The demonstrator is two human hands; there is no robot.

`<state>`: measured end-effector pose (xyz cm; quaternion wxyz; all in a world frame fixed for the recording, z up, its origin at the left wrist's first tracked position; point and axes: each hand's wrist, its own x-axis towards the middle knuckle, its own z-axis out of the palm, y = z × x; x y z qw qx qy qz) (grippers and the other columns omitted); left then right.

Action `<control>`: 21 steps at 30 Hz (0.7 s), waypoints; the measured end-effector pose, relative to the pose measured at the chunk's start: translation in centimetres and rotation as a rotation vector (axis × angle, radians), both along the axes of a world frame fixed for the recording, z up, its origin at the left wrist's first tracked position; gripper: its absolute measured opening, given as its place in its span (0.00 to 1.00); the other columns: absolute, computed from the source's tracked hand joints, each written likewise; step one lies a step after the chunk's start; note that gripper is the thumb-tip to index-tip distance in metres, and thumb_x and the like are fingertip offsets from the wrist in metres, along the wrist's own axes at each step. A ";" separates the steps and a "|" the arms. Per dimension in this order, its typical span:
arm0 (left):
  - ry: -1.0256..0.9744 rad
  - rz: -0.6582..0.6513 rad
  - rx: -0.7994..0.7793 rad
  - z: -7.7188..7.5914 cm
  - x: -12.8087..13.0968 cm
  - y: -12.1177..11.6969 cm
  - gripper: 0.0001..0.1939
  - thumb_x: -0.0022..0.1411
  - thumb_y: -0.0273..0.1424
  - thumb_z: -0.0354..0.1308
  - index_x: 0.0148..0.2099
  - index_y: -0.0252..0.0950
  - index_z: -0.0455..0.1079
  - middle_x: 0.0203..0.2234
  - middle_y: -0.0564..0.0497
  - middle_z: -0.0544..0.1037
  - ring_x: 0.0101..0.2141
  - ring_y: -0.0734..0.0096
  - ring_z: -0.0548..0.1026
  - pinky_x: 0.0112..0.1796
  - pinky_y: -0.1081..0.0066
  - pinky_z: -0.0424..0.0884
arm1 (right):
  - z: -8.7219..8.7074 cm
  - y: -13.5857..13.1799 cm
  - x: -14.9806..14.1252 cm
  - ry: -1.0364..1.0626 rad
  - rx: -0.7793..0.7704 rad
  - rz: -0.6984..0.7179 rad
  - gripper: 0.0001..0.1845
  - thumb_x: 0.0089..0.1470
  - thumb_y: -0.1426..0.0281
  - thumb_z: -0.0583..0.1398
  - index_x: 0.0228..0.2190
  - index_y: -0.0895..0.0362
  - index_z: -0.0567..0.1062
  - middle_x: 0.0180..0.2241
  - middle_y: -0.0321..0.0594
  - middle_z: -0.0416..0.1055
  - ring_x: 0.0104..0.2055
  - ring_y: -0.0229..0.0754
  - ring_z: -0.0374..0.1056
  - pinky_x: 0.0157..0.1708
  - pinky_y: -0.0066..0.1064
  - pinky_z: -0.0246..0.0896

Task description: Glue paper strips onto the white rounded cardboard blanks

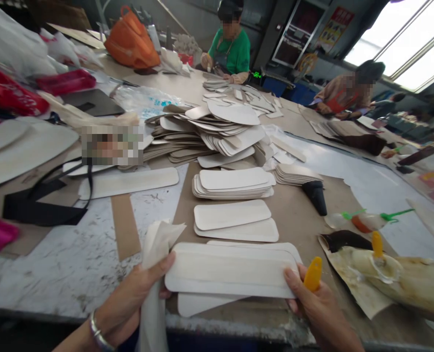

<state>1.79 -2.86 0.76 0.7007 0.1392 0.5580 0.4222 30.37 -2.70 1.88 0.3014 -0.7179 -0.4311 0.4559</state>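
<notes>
My left hand [143, 288] grips a crumpled white cloth [156, 254] and its thumb presses the left end of a long white rounded panel [231, 271]. My right hand [317, 305] holds a yellow tool handle [313, 275], and its thumb rests on the panel's right end. The panel lies over other white pieces at the table's near edge. Two single white pieces [233, 215] and a neat stack [233, 183] sit just beyond it on brown paper.
A big loose heap of white pieces [217, 132] fills the table's middle. Glue-smeared paper with a yellow-tipped bottle [376, 254] lies right. A black cone [315, 195], black strap [37, 208] and orange bag [131, 41] are around. Two other people work at the far side.
</notes>
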 end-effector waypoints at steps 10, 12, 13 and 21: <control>0.037 -0.096 0.079 -1.2 -1.0 0.4 0.18 0.44 0.40 0.67 0.26 0.32 0.66 0.17 0.56 0.67 0.19 0.81 0.60 0.20 0.80 0.57 | -0.8 0.2 0.2 -0.044 -0.035 -0.068 0.25 0.45 0.46 0.58 0.20 0.56 0.64 0.11 0.27 0.55 0.15 0.31 0.49 0.17 0.24 0.44; 0.047 -0.105 0.059 -0.9 -1.1 0.9 0.17 0.43 0.39 0.68 0.26 0.33 0.66 0.17 0.57 0.67 0.19 0.81 0.59 0.20 0.80 0.57 | -0.3 0.7 0.2 0.066 -0.041 -0.072 0.24 0.45 0.47 0.59 0.20 0.56 0.64 0.12 0.27 0.54 0.15 0.30 0.46 0.16 0.23 0.41; 0.042 -0.104 0.056 -0.6 -1.1 1.3 0.17 0.43 0.39 0.68 0.26 0.33 0.66 0.17 0.57 0.67 0.19 0.82 0.59 0.20 0.80 0.57 | 0.0 1.0 0.2 0.116 -0.042 -0.071 0.24 0.45 0.48 0.59 0.20 0.56 0.63 0.12 0.27 0.53 0.15 0.30 0.46 0.15 0.22 0.41; 0.114 -0.135 0.032 0.9 -0.3 4.2 0.20 0.37 0.42 0.70 0.22 0.34 0.65 0.15 0.58 0.66 0.18 0.80 0.61 0.20 0.78 0.59 | 1.2 4.5 0.0 0.157 0.041 -0.219 0.22 0.42 0.50 0.61 0.18 0.56 0.67 0.11 0.29 0.55 0.14 0.31 0.49 0.13 0.22 0.43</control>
